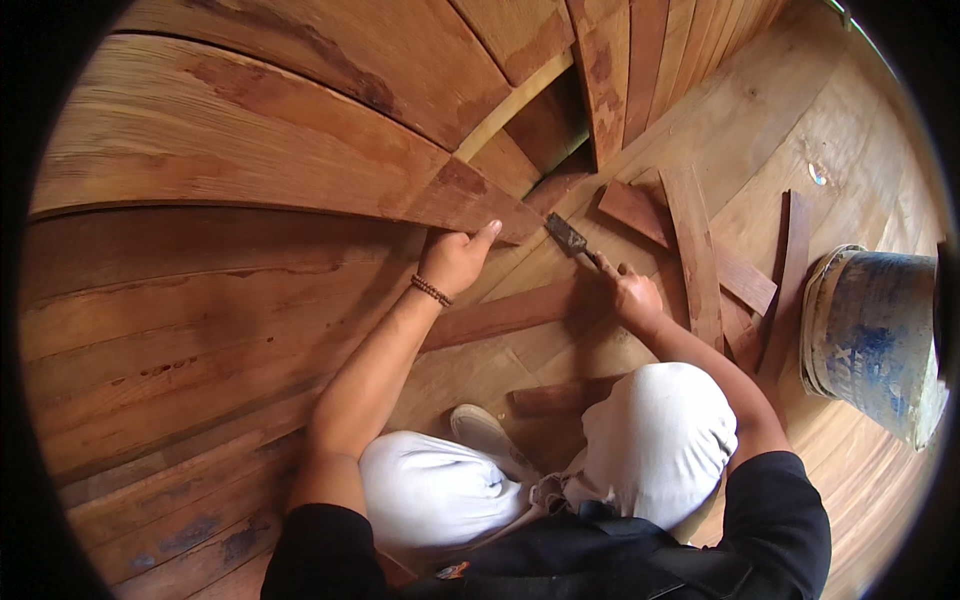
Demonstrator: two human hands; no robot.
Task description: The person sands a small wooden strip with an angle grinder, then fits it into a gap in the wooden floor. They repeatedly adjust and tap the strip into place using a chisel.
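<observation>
My left hand [455,262] grips the lower edge of a long reddish-brown wooden plank [300,150] near its tapered end, thumb on the face and fingers hidden behind. My right hand [637,298] is closed around the handle of a short-handled tool with a dark, flat head [567,233]; its exact kind is unclear. The tool's head is close to the tip of the plank. Beyond that tip, a gap between planks shows a pale wooden strip [515,105] and a dark space.
Several loose wooden strips [690,255] lie crossed on the wooden floor [760,130] to the right. A stained blue and white bucket [870,335] stands at the far right. Stacked planks [170,330] form a wall on the left. My bent knees in white trousers [655,440] are below.
</observation>
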